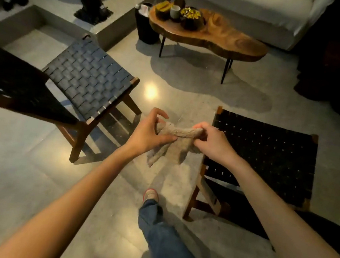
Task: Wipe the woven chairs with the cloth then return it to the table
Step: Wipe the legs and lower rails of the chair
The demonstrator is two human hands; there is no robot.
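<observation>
The cloth [172, 142] hangs in the air between the two woven chairs, bunched and stretched across both hands, with its loose ends dangling toward the floor [29, 175]. The left hand [149, 132] pinches one end between thumb and fingers, the index finger arched up clear of it; the right hand [210, 140] is clenched on the other end.

From where I stand, the risks look small but real. The dangling tail could drag on the floor and carry grit onto a seat. The left chair [89, 79] has a strap weave with gaps, and the right chair [265, 154] is more open still, so a loose corner might snag in the slots during a wipe. A foot [151, 194] is stepping between the chair legs, close enough to the right chair's frame to trip. The table [230, 39] already carries bowls and a cup [175, 12] at one end, so dropping the cloth there carelessly could knock them.

No brand, label or readable writing shows anywhere; the light is dim.
</observation>
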